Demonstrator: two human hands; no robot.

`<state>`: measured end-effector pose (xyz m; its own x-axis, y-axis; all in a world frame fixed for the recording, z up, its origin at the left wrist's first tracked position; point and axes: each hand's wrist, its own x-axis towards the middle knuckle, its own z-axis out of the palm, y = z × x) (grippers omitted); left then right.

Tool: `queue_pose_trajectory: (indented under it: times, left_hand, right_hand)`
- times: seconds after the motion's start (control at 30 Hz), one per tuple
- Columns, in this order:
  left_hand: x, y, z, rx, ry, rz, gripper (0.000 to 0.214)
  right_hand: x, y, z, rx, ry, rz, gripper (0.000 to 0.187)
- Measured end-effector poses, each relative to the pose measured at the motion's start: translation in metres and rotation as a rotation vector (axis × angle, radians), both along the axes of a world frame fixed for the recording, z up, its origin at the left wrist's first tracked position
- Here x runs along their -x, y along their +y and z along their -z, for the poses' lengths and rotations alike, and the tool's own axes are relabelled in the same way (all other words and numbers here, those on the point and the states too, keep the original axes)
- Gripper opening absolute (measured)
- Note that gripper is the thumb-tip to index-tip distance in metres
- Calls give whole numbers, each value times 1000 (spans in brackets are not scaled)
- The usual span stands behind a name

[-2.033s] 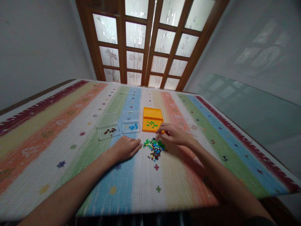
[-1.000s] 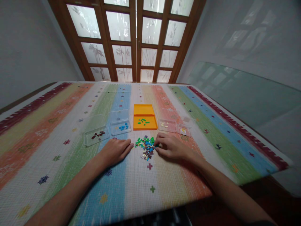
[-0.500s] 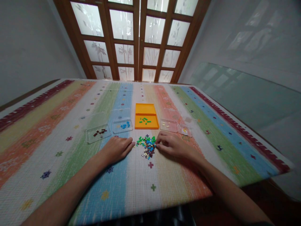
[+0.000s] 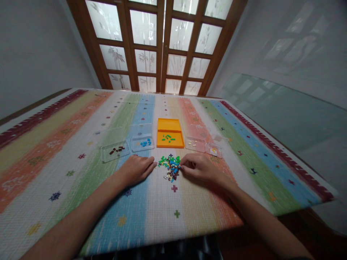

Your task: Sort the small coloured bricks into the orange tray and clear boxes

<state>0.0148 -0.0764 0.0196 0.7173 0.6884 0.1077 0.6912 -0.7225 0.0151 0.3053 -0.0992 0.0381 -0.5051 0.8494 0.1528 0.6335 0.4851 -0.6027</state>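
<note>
A mixed pile of small toy bricks (image 4: 171,167), green, blue, brown and pale, lies on the striped tablecloth between my hands. My left hand (image 4: 138,168) rests on the cloth just left of the pile, its fingers stretched out and holding nothing. At the pile's right edge is my right hand (image 4: 199,167), with thumb and fingertips pinched together against the bricks. Whatever is between those fingertips is too small to make out. Beyond the pile, an orange box (image 4: 170,146) with its lid raised holds several green bricks (image 4: 168,137).
Left of the orange box, clear boxes hold blue bricks (image 4: 145,142) and brown bricks (image 4: 117,150). To its right, one clear box (image 4: 200,149) has a few pale bricks, and a smaller clear box (image 4: 218,155) has yellowish and white pieces. The table's near edge (image 4: 162,242) runs below my forearms.
The view has shifted slightly. My right fingertips remain at the pile's right edge, and my left hand stays resting beside it.
</note>
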Motion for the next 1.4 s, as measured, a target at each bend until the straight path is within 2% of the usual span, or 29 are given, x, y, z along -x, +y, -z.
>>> queue_pose_trajectory:
  times: [0.33,0.53,0.7,0.97,1.27,1.4]
  left_hand:
    - [1,1,1,19,-21,3,42]
    - [-1,1,1,33,-19,-7,41]
    - [-1,1,1,4,-24,-1,43]
    - [-1,0,-1,3,-11,-10,40]
    - [-2,-1,-2,16,35,-32,39]
    - [-2,0,-1,12,18,-26,39]
  right_hand:
    - [0,2,2,-57,56,18,13]
    - [5,14,-2,-103,57,-133,18]
    - [23,23,-10,-128,-33,-233,19]
    - [52,33,-12,-102,-197,-231,19]
    - [55,33,-5,-131,-318,-223,14]
    - [50,36,-9,-146,-306,-228,13]
